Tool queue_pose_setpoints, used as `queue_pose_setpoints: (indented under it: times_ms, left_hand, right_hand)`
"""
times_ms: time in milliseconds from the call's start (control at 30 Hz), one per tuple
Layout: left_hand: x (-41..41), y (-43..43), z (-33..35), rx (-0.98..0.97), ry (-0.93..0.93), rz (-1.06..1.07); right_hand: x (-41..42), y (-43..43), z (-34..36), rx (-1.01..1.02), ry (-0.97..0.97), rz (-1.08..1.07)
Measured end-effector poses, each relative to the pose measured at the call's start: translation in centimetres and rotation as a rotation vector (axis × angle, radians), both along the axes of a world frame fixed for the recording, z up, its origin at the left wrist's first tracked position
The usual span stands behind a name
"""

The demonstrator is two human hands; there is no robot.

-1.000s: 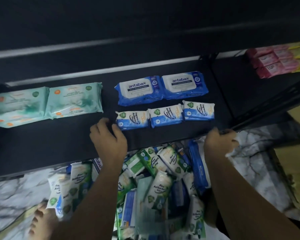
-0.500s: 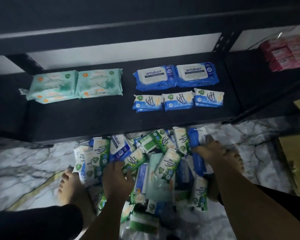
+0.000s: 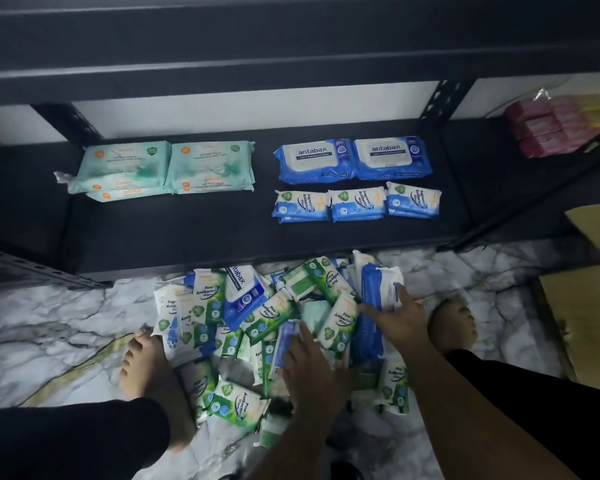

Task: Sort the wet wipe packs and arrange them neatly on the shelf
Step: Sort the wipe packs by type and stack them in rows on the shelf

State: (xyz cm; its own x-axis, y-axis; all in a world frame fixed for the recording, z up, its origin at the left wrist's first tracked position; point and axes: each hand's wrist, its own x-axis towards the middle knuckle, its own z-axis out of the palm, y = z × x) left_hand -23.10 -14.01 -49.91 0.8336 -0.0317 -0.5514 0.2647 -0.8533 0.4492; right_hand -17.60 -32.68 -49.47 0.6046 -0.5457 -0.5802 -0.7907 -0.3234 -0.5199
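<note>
1. The black shelf (image 3: 187, 233) holds three sorted groups, all lying flat.
2. Pale green packs (image 3: 167, 168) sit at its left in two low stacks side by side.
3. Two large blue packs (image 3: 354, 159) lie side by side further right, towards the back.
4. Just in front of them, three small blue packs (image 3: 357, 204) stand in a row, edges touching.
5. The unsorted heap (image 3: 243, 306) (mostly green and blue packs, lying every which way) sits on the marble floor (image 3: 49, 323) just in front of the shelf, between two bare feet.
6. The left hand (image 3: 314, 370) rests palm down on the middle of the heap, fingers stretched forward and loosely spread over a blue-edged pack; it grips nothing.
7. The right hand (image 3: 397, 318) is at the heap's right side, thumb and forefinger spread around a blue pack on edge (image 3: 373, 289), holding it.
8. Pink packs (image 3: 548, 126) lie on the neighbouring shelf at far right, and cardboard (image 3: 582, 317) lies on the floor at the right edge
</note>
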Motion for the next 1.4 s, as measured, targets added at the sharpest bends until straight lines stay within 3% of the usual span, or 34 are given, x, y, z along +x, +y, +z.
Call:
queue_pose_setpoints:
  times_ms: [100,233,300,400,533,600,700,833,1100,1200,1400]
  left_hand:
    - [0.2,-1.3,-0.9,0.111,-0.010,0.008]
    - [0.7,-0.6,-1.0,0.120,0.017,-0.004]
    - [1.1,0.4,-0.8,0.097,0.032,-0.012]
    - [1.7,2.4,0.3,0.025,0.000,-0.015]
    - [2.6,4.9,2.4,-0.028,-0.042,0.000]
    - [2.8,6.2,3.6,-0.062,-0.086,-0.006]
    - [3.1,8.0,5.1,-0.024,-0.198,0.024]
    - [4.0,9.8,6.5,-0.008,-0.277,0.198]
    - [5.8,9.3,5.0,-0.031,-0.266,0.371]
    - [5.6,8.5,4.4,0.129,-0.304,0.305]
    - [5.3,10.0,3.0,0.379,-0.354,0.095]
  right_hand:
    - [0.0,-1.3,0.4,0.120,-0.030,-0.017]
    - [0.5,-2.9,1.2,0.274,-0.066,-0.159]
    - [0.7,-2.6,3.5,0.445,-0.097,-0.225]
    - [0.5,-0.6,9.8,0.547,-0.155,-0.295]
    - [-1.1,-0.6,9.5,0.875,-0.166,-0.536]
    - [-1.3,-0.2,9.2,0.890,-0.210,-0.571]
    - [-1.8,1.0,9.9,0.938,-0.171,-0.437]
    - [-2.0,2.2,9.0,0.871,-0.117,-0.368]
    - [-2.5,5.7,4.8,0.866,-0.317,-0.686]
    - [-3.6,6.8,3.2,0.890,-0.253,-0.688]
    - [-3.6,8.2,0.9,0.413,-0.112,-0.648]
